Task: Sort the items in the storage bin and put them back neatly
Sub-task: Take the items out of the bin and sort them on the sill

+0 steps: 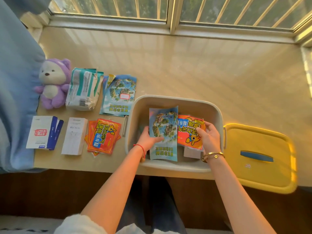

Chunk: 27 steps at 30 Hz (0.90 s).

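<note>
Our left fingers (148, 130) curl round a blue packet (163, 132), our right fingers (201, 130) round a red packet (190, 132), both over the bin (175, 100) at frame centre. Sorted packets (103, 135), boxes (74, 135) and a plush (53, 83) lie at left on the surface (185, 65); the yellow lid (258, 157) lies right.

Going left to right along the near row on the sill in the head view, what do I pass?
White and blue box → white box → red and orange packets → storage bin → yellow lid.
</note>
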Motion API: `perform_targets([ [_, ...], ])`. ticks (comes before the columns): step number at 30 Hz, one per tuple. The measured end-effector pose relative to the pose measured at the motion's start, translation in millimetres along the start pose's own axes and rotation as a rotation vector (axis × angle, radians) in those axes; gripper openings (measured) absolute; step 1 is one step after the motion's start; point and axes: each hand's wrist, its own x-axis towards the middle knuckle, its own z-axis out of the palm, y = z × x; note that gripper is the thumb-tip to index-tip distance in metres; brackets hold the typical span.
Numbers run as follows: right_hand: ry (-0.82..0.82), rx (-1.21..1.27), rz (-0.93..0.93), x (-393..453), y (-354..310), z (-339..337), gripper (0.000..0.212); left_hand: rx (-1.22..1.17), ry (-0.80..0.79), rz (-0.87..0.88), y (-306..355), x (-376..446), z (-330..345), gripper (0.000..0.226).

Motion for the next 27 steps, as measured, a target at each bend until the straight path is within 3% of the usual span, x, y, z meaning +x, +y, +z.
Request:
perform_targets([
  [7, -0.002, 0.051, -0.078, -12.4, -11.8, -10.3, 0.022, -0.059, -0.025, 0.136, 9.7, -14.5, 7.7, 0.056],
  [15, -0.081, 0.135, -0.201, -49.6, -76.5, -16.7, 0.021, -0.169, -0.036, 0.365, 69.2, -84.4, -13.3, 0.054],
  [21, -0.185, 0.163, -0.311, -82.3, -143.7, 21.5, 0.019, -0.264, 0.062, 0.46, 118.8, -123.8, -58.1, 0.062],
  [27, -0.253, 0.124, -0.425, -111.7, -191.1, 81.9, 0.021, -0.275, 0.17, 0.589, 162.5, -144.0, -124.4, 0.052],
])
